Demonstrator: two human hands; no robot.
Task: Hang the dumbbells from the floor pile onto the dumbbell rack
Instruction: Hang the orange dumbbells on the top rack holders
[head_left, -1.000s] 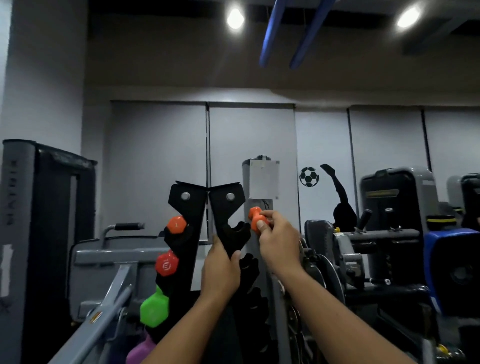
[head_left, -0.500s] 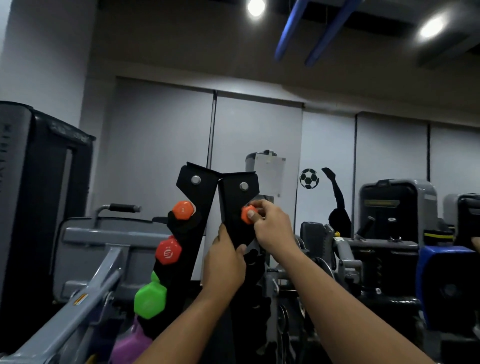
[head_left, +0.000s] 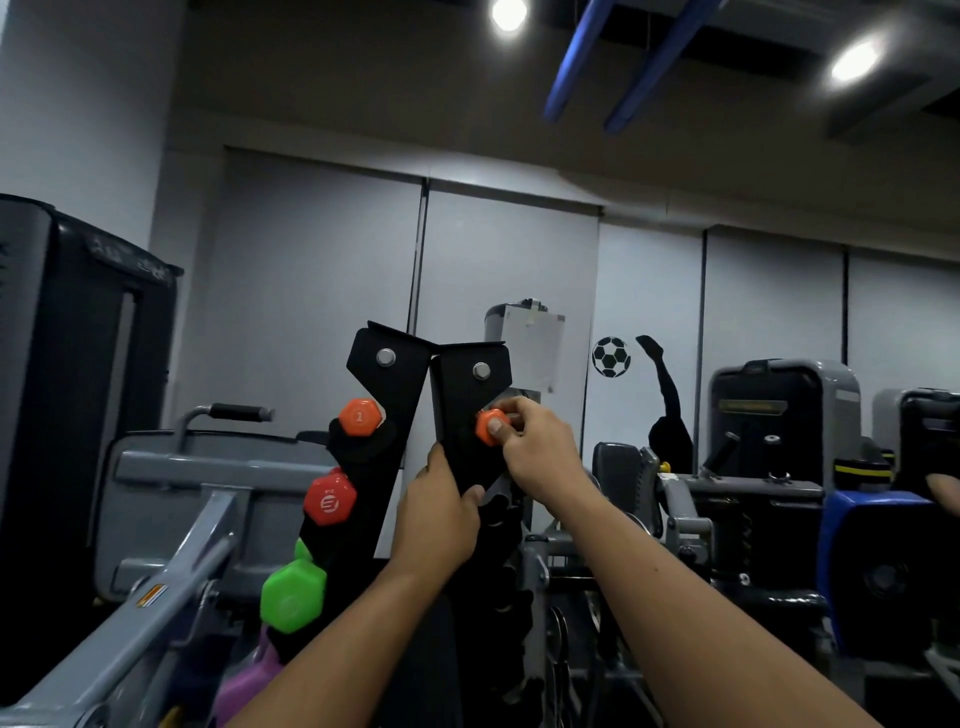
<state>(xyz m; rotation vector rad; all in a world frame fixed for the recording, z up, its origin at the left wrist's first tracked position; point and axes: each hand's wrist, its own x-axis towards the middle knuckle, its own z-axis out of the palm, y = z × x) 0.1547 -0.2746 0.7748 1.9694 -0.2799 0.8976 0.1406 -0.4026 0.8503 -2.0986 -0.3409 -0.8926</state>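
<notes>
Hidden: the floor pile lies outside the view; the foot of the dumbbell rack (head_left: 457, 415) is cut off behind both forearms.
Hard to make out: the far end and handle of the small orange dumbbell (head_left: 491, 426) are covered by fingers and the rack's right plate.
Right hand (head_left: 537, 452): fingers and thumb pinch the small orange dumbbell against the top notch of the right plate.
Left hand (head_left: 436, 519): wrapped round the lower edge of the same black plate, thumb on its right side.
Left plate, top to bottom: orange dumbbell marked 1 (head_left: 359, 417), red dumbbell (head_left: 330, 501), green dumbbell (head_left: 292, 597), purple dumbbell (head_left: 249, 686), the last partly cut by the forearm.
Lower right notches: dark, contents unclear.
Room: dim gym, grey panelled wall with a football sticker (head_left: 611, 356) and a black kicking-leg silhouette beside it.
Around: grey weight machines (head_left: 784, 415) left and right, a blue pad (head_left: 872, 551) at right.
Ceiling: two bright lamps (head_left: 508, 13), blue beams.
</notes>
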